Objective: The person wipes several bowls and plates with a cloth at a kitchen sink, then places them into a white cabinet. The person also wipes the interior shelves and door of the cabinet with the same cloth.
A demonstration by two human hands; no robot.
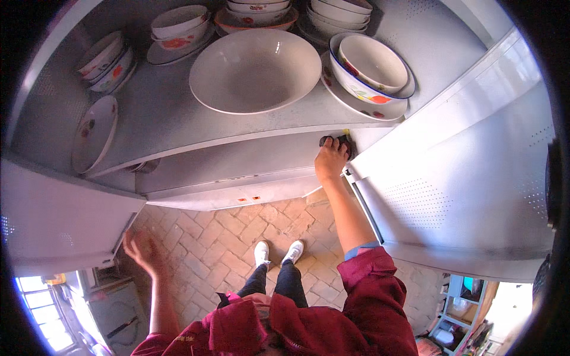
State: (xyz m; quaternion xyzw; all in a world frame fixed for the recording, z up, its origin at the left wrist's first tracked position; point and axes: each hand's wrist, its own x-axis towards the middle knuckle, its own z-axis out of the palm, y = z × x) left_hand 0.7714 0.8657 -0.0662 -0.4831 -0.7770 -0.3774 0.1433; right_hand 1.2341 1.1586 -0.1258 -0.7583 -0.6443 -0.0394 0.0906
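My right hand (331, 159) reaches onto the lower shelf (249, 153) of a metal cabinet, its fingers closed over a dark scrubbing pad or cloth (327, 141) whose exact kind I cannot tell; a small yellow bit shows beside it. Above stands the upper shelf (171, 113), bearing a large white bowl (256, 73) at the middle and nested bowls (374, 66) on a plate (356, 104) to the right. My left hand (141, 249), slightly blurred, hangs by the edge of the left cabinet door (67, 218), fingers apart and nothing visible in it.
Further stacks of bowls (180, 33) stand deeper on the upper shelf. A plate (95, 133) leans at its left side. The right cabinet door (445, 178) stands wide beside my right arm. Below are a brick floor (231, 231) and a blue rack (456, 307) at lower right.
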